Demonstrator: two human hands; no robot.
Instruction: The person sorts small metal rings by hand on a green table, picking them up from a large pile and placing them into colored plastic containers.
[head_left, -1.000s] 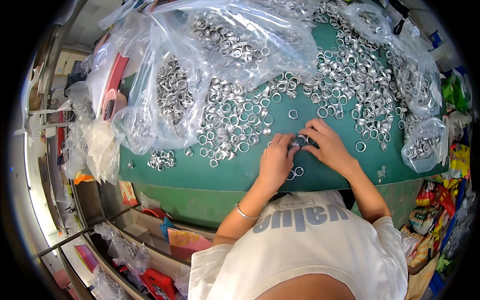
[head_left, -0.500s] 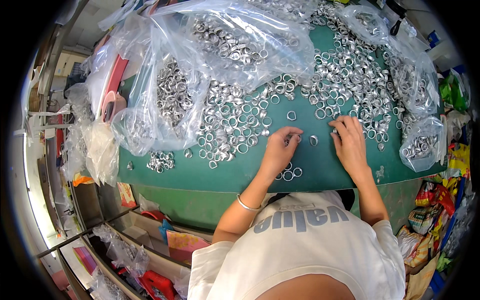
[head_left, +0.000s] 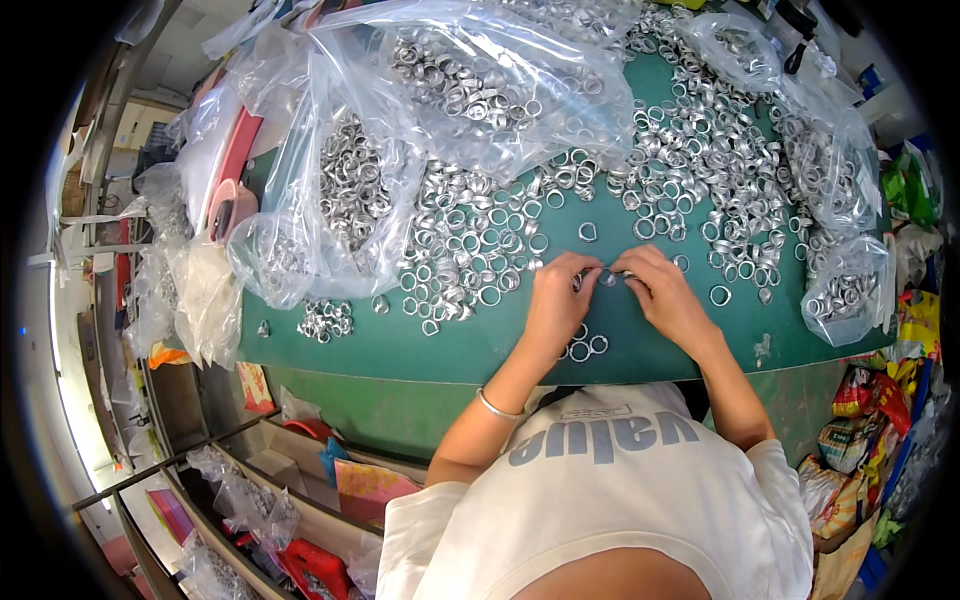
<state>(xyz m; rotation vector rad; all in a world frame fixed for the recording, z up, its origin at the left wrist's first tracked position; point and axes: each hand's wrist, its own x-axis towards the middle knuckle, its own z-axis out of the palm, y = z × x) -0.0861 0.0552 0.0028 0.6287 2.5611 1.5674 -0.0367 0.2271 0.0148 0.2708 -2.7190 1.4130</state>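
On the green tabletop (head_left: 480,350), my left hand (head_left: 560,305) is closed with its fingers curled round at least one silver ring (head_left: 577,283), partly hidden. My right hand (head_left: 668,300) has thumb and forefinger brought together close to the left fingertips. Between the two hands' fingertips is another silver metal ring (head_left: 607,278), which the right fingers appear to pinch. A single ring (head_left: 587,232) lies just beyond my hands. A few more rings (head_left: 598,344) lie near the table edge beside my left wrist.
Large heaps of silver rings (head_left: 470,240) spread across the table, with another heap (head_left: 740,200) to the right. Clear plastic bags (head_left: 560,100) of rings lie at the back, left and right. A small ring cluster (head_left: 325,320) sits at left. Open drawers (head_left: 300,475) are below.
My right hand has moved left to meet my left hand. The ring that lay between them is now at the fingertips. Loose rings show where my right hand was.
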